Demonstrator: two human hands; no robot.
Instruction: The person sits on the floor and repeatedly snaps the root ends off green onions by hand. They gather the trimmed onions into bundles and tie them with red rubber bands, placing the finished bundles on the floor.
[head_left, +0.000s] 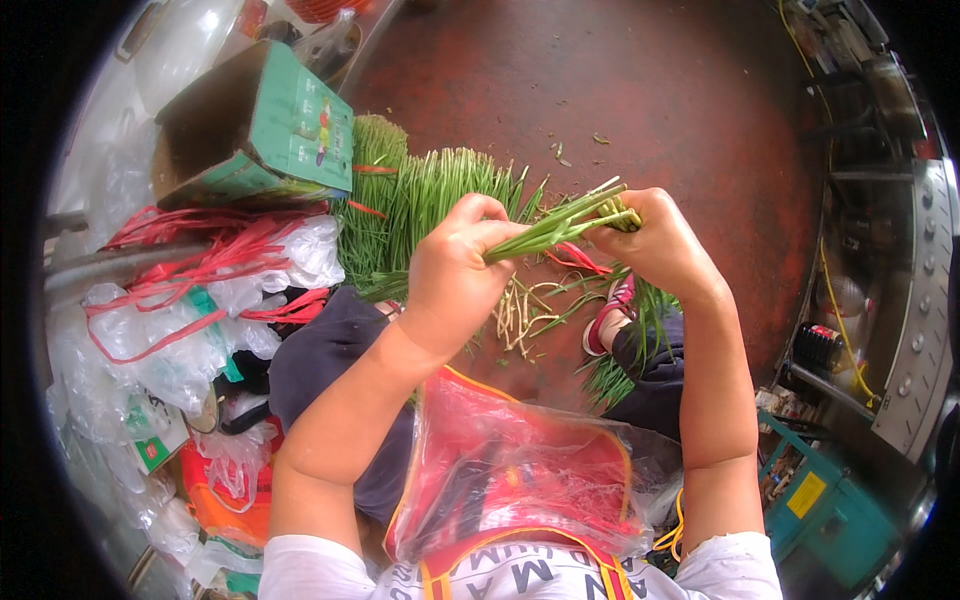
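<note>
A few stalks of garlic chives stretch between my two hands, over the floor between my legs. My left hand pinches their leafy part between thumb and fingers. The right hand is closed around a small bunch of chives whose cut ends show at the thumb, beside the pale ends of the stalks from the left. Long leaves hang below my right wrist. Past my left hand stand large bundles of chives, with red ties around some. Withered, pale trimmings lie beneath my hands.
At the left are an open green cardboard box, red plastic strips and a heap of clear plastic bags. A steel appliance with knobs and a teal metal box line the right. Scraps dot the red floor.
</note>
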